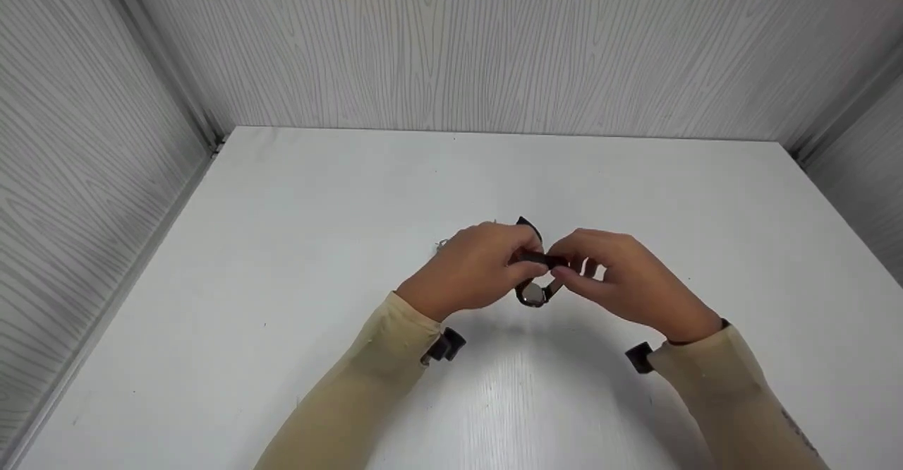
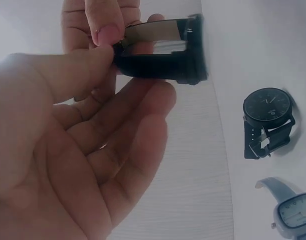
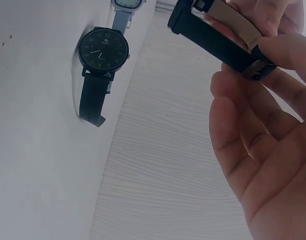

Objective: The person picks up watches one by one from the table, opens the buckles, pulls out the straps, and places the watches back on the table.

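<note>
Left wrist view: left hand (image 2: 63,160) and right hand (image 2: 105,22) together pinch a dark-strapped watch (image 2: 155,66) at twelve o'clock, a black-dialled watch (image 2: 267,104) at three.

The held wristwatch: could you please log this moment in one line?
left hand: pinches strap | right hand: pinches strap | held wristwatch: strap looped | black round wristwatch, pale-blue wristwatch: on table
</note>
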Tool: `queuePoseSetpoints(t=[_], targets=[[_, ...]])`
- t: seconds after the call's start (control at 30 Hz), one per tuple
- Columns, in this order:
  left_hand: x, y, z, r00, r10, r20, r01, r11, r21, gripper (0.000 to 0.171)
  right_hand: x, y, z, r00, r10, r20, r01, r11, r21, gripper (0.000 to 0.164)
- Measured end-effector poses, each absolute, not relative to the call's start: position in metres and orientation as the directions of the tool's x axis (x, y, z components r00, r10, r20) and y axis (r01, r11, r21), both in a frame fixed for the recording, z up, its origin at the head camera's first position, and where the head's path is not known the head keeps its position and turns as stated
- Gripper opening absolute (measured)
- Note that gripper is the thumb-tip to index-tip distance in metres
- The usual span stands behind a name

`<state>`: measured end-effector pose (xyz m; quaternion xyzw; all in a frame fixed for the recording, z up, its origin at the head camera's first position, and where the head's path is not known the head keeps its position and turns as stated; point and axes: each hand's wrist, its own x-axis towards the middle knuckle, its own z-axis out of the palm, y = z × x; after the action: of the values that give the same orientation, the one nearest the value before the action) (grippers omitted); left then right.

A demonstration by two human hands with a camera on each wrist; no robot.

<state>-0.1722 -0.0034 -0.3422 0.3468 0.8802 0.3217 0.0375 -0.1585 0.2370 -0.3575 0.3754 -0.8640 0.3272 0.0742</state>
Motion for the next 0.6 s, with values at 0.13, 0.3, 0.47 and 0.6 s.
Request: queuePoseSetpoints(t=[0.13,0.3,0.47,0.6], targets=[[-0.1722,-0.0023,-0.3429,-0.76,0.627,0.171,0.589,0.551,0.591,0.011,-0.1587,0.2375,-0.3576,-0.708,-0.595,0.38,-0.698,0.509,-0.503,0.023],[-0.173,-0.0031,-0.3445,-0.773,0.614,0.162,0.575,0.568,0.59,0.011,-0.1592,0.2364,-0.3565,-0.716,-0.6,0.358,-0.691,0.534,-0.486,0.02],[-0.1736,-0.0026,-0.3447,-0.779,0.614,0.127,0.564,0.598,0.569,0.011,-0.159,0.2362,-0.3576,-0.732,-0.594,0.334,-0.674,0.559,-0.482,0.02],[-0.1734,-0.0015,-0.3458,-0.764,0.632,0.131,0.587,0.595,0.549,0.006,-0.1577,0.2366,-0.3584,-0.74,-0.589,0.324,-0.665,0.57,-0.483,0.021]])
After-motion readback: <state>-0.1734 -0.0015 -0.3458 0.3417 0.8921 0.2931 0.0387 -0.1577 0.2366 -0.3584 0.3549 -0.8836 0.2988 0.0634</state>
